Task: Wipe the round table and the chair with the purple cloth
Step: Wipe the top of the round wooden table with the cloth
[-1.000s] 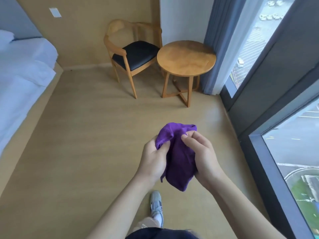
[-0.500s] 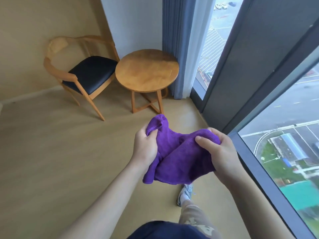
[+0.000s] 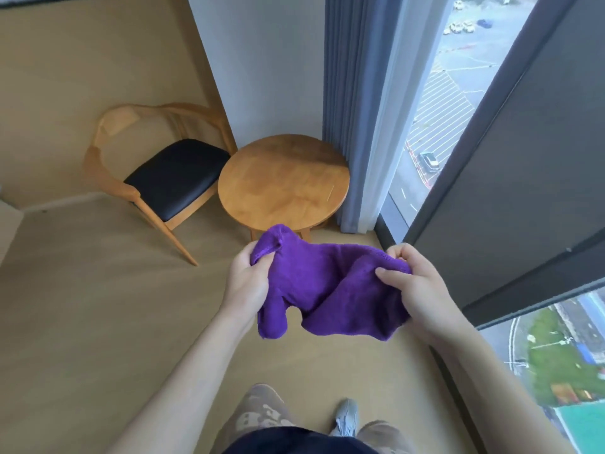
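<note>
Holding the purple cloth [image 3: 330, 283] bunched in the air between my left hand [image 3: 248, 280] and right hand [image 3: 415, 290], both clenched on it, I stand short of the round table [image 3: 283, 181] and chair [image 3: 170, 178]. Wadded like this, it may wipe poorly or slip.

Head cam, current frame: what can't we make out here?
- Round table legs: mostly hidden by its top and the purple cloth.
- Chair far legs: hidden behind the seat.
- Left hand, right hand: palms and some fingers covered by cloth.
- Table dirt: too fine to tell.
</note>
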